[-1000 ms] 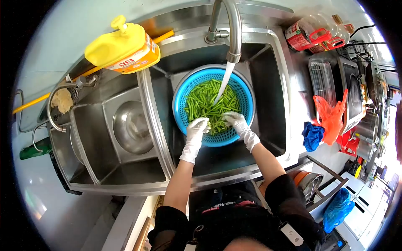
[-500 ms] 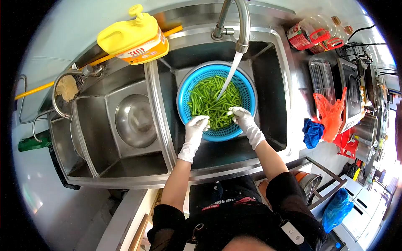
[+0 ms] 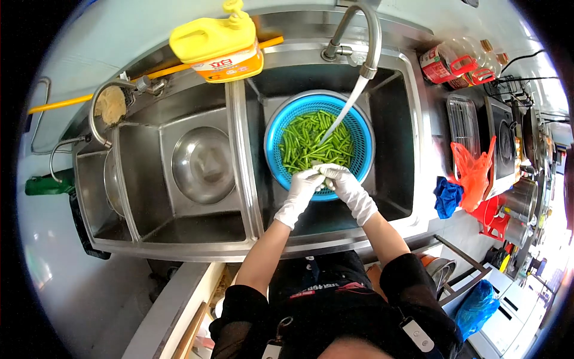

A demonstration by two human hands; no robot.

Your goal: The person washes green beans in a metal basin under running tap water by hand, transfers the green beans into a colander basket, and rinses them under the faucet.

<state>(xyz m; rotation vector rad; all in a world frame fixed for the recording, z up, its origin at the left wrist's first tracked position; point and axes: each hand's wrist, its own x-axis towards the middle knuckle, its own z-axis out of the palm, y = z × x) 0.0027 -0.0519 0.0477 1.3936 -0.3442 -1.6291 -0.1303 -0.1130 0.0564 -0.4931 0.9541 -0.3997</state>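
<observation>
Cut green beans point(image 3: 314, 134) lie in a blue perforated basket point(image 3: 275, 143), which sits inside a metal bowl in the right sink basin. Water runs from the curved faucet point(image 3: 373, 45) onto the beans. Both hands wear white gloves and meet over the basket's near edge. My left hand point(image 3: 304, 186) has its fingers pinched together beside those of my right hand point(image 3: 339, 178), also closed. Something small and pale green shows between the fingertips, too small to name.
A yellow detergent jug point(image 3: 218, 45) stands behind the sinks. A metal bowl point(image 3: 203, 164) sits in the middle basin. Large bottles point(image 3: 448, 63), a wire rack point(image 3: 463, 125), a red plastic bag point(image 3: 472, 170) and a blue cloth point(image 3: 447, 197) are at the right.
My two hands have come together from opposite sides of the basket's near part. The view has shifted, so the sink and jug appear further right or higher.
</observation>
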